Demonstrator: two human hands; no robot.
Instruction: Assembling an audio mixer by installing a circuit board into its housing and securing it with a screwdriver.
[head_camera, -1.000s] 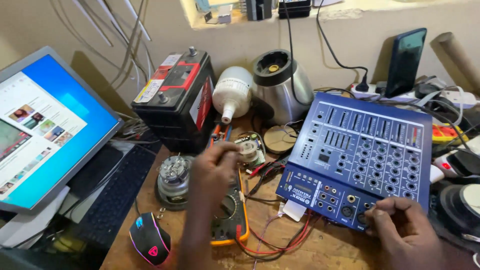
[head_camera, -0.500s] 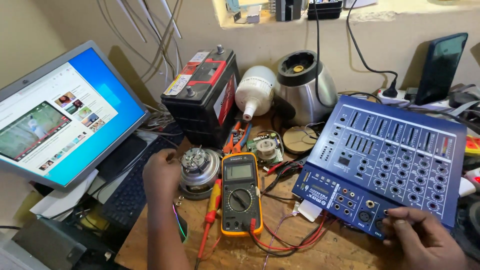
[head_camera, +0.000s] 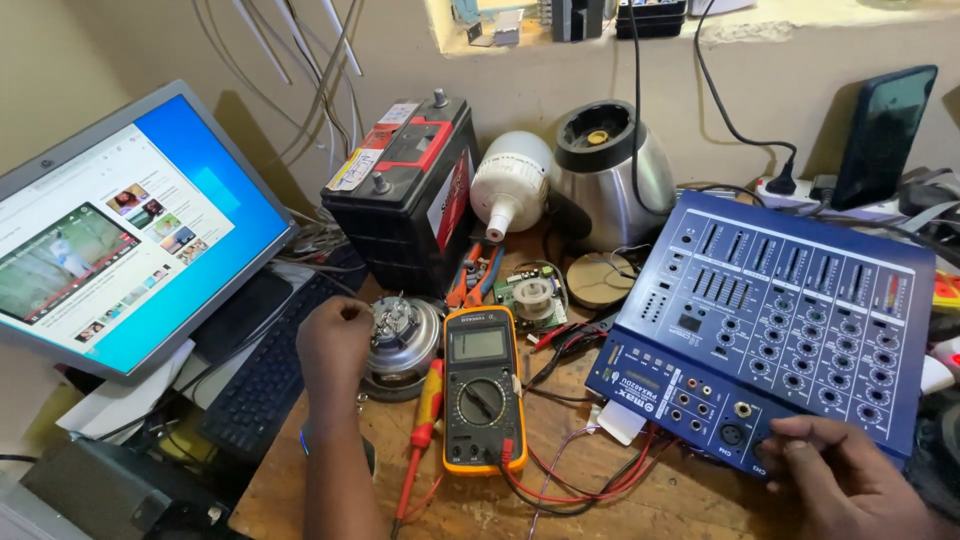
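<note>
We look down on one cluttered wooden workbench (head_camera: 690, 500) set against a pale plastered wall. Nearest us along its front edge are our two hands. Our right hand (head_camera: 850, 480) rests at the front right corner, fingers curled loosely with the fingertips (head_camera: 790, 432) touching the lower corner of the single blue audio mixer (head_camera: 780, 320); it presses rather than clasps anything. Our left hand (head_camera: 335, 345) sits toward the front left, fingers bent onto the rim of one round metal motor (head_camera: 400, 335), though we cannot quite tell whether it pinches a small part there or merely touches. Just right of the motor lies one yellow-cased multimeter (head_camera: 482, 388), flat, dial toward us, with one red-handled screwdriver (head_camera: 425, 420) lying between it and our left forearm. Red and black leads (head_camera: 590, 480) loop across the wood from the meter toward the mixer. Behind the meter we count one small green circuit board (head_camera: 530, 295), one round wooden disc (head_camera: 598, 278) and one pair of orange-handled pliers (head_camera: 475, 275). At the left edge one black keyboard (head_camera: 265, 375) lies under one lit tilted monitor (head_camera: 120, 240). Farthest back, against the wall, stand one black car battery (head_camera: 405, 190), one white bulb-shaped housing (head_camera: 510, 185) on its side, and one steel blender base (head_camera: 610, 175). One dark phone (head_camera: 885, 135) leans upright at the back right corner.
</note>
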